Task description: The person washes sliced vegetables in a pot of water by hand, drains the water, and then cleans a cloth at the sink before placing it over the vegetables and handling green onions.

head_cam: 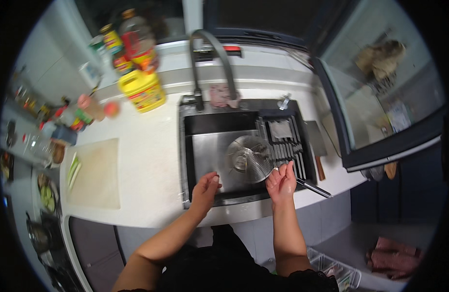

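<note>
A round wire skimmer with concentric rings [250,158] is over the sink basin [206,146]. Its long handle seems to run right, behind my hand, across the sink's front right corner. My right hand [282,182], palm turned up and fingers curled, is at the skimmer's rim near the handle; whether it grips it is unclear. Over the sink's front left edge is my left hand [206,189], with nothing seen in it and the thumb beside bent fingers. A dark roll-up drying rack [288,153] lies across the sink's right side, with a pale cloth or sponge [281,129] on it.
A cleaver [315,140] lies right of the sink, beside an open window [341,120]. A tall faucet [228,62] arches behind the basin. Leftward are a cutting board [100,175] with scallion pieces [75,171], a yellow jug [143,91] and several bottles. A pink cloth [220,95] is behind the sink.
</note>
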The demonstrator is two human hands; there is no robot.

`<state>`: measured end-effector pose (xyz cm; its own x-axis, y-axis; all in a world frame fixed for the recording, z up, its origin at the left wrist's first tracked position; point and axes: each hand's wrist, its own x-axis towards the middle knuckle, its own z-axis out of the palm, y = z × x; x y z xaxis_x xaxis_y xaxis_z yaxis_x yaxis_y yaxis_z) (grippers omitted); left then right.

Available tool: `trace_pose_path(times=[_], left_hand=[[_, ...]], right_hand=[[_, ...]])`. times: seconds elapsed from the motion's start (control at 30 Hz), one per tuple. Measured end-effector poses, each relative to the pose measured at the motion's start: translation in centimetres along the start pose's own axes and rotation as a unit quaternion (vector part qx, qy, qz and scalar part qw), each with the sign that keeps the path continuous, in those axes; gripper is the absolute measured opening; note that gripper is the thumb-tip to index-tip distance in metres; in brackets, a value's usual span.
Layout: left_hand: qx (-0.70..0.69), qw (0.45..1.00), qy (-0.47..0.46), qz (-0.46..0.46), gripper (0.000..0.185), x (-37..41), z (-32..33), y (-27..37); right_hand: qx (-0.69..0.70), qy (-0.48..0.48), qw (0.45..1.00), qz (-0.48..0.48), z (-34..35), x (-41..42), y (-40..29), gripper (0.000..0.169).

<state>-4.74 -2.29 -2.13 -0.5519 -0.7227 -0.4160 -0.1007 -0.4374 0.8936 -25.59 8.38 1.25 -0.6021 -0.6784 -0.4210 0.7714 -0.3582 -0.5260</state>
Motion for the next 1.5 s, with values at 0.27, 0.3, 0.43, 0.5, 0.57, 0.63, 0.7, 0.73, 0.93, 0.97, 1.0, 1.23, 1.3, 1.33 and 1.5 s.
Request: trace_pose_path(times=[0.27,0.3,0.43,0.5,0.57,0.63,0.7,0.73,0.93,0.97,1.0,1.23,1.3,1.33,1.5], left_hand=[[-0.394,0.913,0.094,-0.054,0.057,-12.3,-17.1,2.6],[-0.431,0.895,0.108,-0.037,0.05,-13.9,-20.0,2.2],[-0.535,0.826,0.162,0.072,0.017,-19.5,-32.6,-0.4],[-0.544,0.807,0.178,0.144,0.014,-22.1,-38.3,-0.1],[-0.537,0.793,0.236,0.162,0.012,-23.7,-42.9,0.4],[-0.527,0.785,0.272,0.176,0.011,-24.1,-46.5,1.3],[-0.519,0.783,0.29,0.184,0.012,-23.6,-49.0,2.3],[-0.517,0.781,0.303,0.177,0.013,-23.3,-49.9,3.0],[-0.513,0.807,0.231,0.179,0.018,-16.7,-56.3,4.6],[-0.475,0.83,0.242,0.165,0.022,-15.9,-57.6,5.7],[-0.44,0.85,0.254,0.142,0.026,-15.3,-58.6,6.2],[-0.316,0.862,0.395,-0.025,0.056,-9.5,-63.1,7.8],[-0.307,0.868,0.389,-0.034,0.056,-9.0,-63.1,6.9],[-0.305,0.869,0.387,-0.042,0.055,-8.8,-63.1,6.3],[-0.313,0.873,0.372,-0.046,0.05,-9.2,-61.1,5.2]], right_hand=[[-0.072,-0.234,0.945,0.216,11.0,-9.0,19.5,0.046],[-0.076,-0.25,0.936,0.234,12.4,-10.4,22.1,0.045],[-0.061,-0.13,0.94,0.309,17.4,-16.0,30.8,0.035],[-0.059,-0.118,0.93,0.344,17.1,-16.5,34.3,0.034],[-0.152,-0.078,0.919,0.355,17.7,-17.3,36.2,0.034],[-0.459,-0.15,0.849,0.212,18.1,-19.0,37.8,0.027],[-0.635,-0.334,0.617,-0.323,18.8,-18.2,40.1,0.033],[-0.676,-0.339,0.496,-0.426,21.3,-18.5,40.7,0.035],[-0.747,-0.45,0.364,-0.328,28.1,-7.9,47.2,0.034],[-0.733,-0.454,0.386,-0.329,29.2,-6.2,48.7,0.032],[-0.723,-0.456,0.406,-0.323,29.8,-5.1,50.0,0.03],[-0.73,-0.411,0.433,-0.332,33.1,2.6,60.4,0.027],[-0.743,-0.412,0.407,-0.335,32.6,3.9,61.7,0.029],[-0.742,-0.417,0.407,-0.333,32.1,4.4,62.3,0.031],[-0.718,-0.39,0.42,-0.394,31.1,3.3,61.8,0.043]])
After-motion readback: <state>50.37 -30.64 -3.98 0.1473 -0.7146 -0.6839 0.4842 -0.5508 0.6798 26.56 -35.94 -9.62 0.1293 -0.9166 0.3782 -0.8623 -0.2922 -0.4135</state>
